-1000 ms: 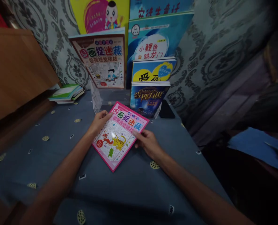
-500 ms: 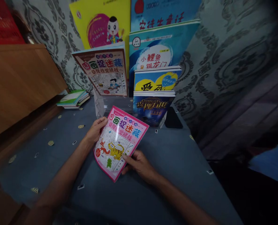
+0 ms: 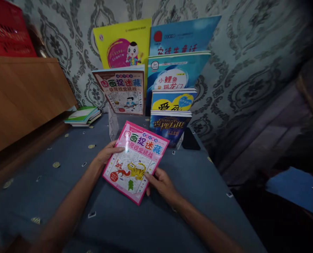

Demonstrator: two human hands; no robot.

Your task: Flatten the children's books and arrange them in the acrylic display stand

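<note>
Both of my hands hold a pink-bordered picture book [image 3: 135, 165] tilted above the cloth, its cover with a fox and a tiger facing up. My left hand [image 3: 107, 151] grips its left edge, thumb lying on the cover and fingers hidden beneath. On the opposite edge, my right hand [image 3: 161, 184] pinches the lower right side, thumb on top. Just beyond stands a clear rack [image 3: 113, 123] with books in it. A brown-bordered book [image 3: 126, 93] of similar design leans on its left side. A dark blue book [image 3: 168, 128] is at the front of its right side.
Behind are a yellow book [image 3: 122, 38], a blue book [image 3: 183, 33] and a teal book [image 3: 177, 68]. A small book stack [image 3: 82, 116] lies left. A dark flat object [image 3: 190, 138] rests right of the rack. A wooden cabinet [image 3: 27, 95] borders the patterned cloth [image 3: 198, 196].
The view has tipped up, showing more wall. The pink book has turned flatter toward me and shifted slightly right; my left thumb now lies over its cover.
</note>
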